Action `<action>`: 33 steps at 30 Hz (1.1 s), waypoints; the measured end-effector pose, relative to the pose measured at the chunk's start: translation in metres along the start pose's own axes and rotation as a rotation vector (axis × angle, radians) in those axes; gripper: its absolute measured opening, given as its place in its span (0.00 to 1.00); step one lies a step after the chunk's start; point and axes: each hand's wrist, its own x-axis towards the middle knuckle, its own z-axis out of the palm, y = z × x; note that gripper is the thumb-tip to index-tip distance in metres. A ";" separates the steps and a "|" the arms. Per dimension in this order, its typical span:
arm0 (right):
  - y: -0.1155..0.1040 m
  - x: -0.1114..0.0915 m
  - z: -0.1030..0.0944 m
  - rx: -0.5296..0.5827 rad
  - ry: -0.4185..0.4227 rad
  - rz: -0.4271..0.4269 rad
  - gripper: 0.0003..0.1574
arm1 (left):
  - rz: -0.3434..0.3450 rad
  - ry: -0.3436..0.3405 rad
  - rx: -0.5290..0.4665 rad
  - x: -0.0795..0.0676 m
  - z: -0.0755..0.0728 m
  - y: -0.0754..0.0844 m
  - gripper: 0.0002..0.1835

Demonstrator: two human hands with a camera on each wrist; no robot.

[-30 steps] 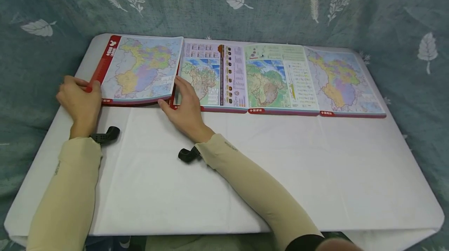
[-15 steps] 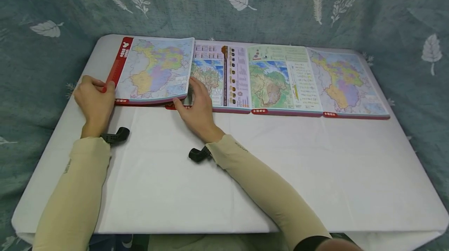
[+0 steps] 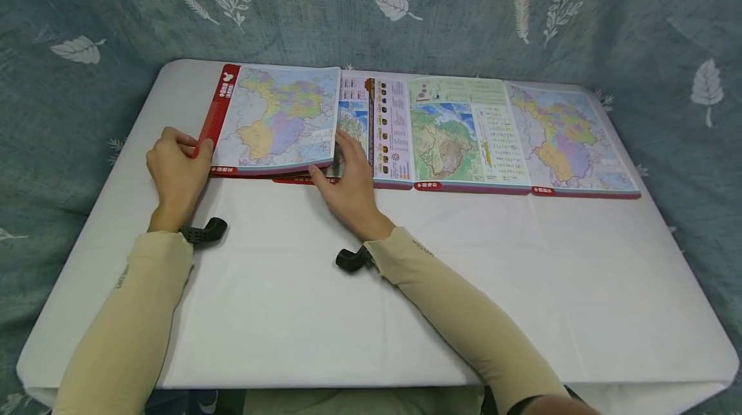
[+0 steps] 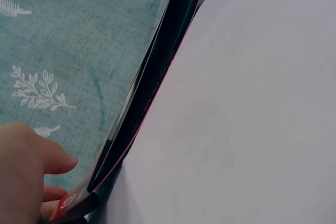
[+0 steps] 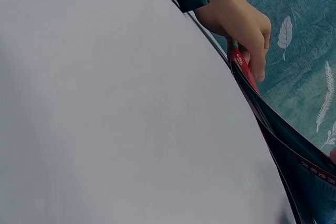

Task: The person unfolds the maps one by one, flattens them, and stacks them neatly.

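A map sheet (image 3: 284, 115) with a red strip down its left side lies at the left of the table in the head view. Its right part overlaps the neighbouring map of the row. My left hand (image 3: 180, 170) pinches the red strip near its lower end. At the opposite side, my right hand (image 3: 350, 193) grips the lower right corner, thumb at the front edge and fingers along the right side. In the left wrist view the map's edge (image 4: 142, 95) shows as dark, slightly parted layers beside the left hand. The right wrist view shows the left hand (image 5: 241, 24) at the red corner.
Several printed panels continue to the right: a partly covered lilac one (image 3: 394, 122), a green relief map (image 3: 446, 138) and a coloured map (image 3: 570, 135). A white cloth covers the table (image 3: 406, 318). A leaf-patterned curtain (image 3: 324, 9) hangs behind.
Both hands have moved right, carrying the red-striped map with them. It now covers more of the neighbouring map; the panels farther right lie as before.
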 end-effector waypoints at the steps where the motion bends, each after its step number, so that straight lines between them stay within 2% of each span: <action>1: 0.001 0.000 -0.002 0.000 0.001 0.003 0.47 | 0.008 -0.007 -0.002 -0.001 0.001 0.001 0.25; 9: 0.011 -0.004 -0.019 -0.026 0.013 0.006 0.47 | 0.101 -0.083 -0.012 -0.010 0.006 0.011 0.24; 23: 0.024 -0.010 -0.043 -0.052 0.028 0.020 0.48 | 0.226 -0.132 -0.046 -0.019 0.014 0.020 0.20; 33: 0.033 -0.014 -0.058 -0.047 0.053 0.015 0.46 | 0.269 -0.189 -0.069 -0.026 0.020 0.027 0.20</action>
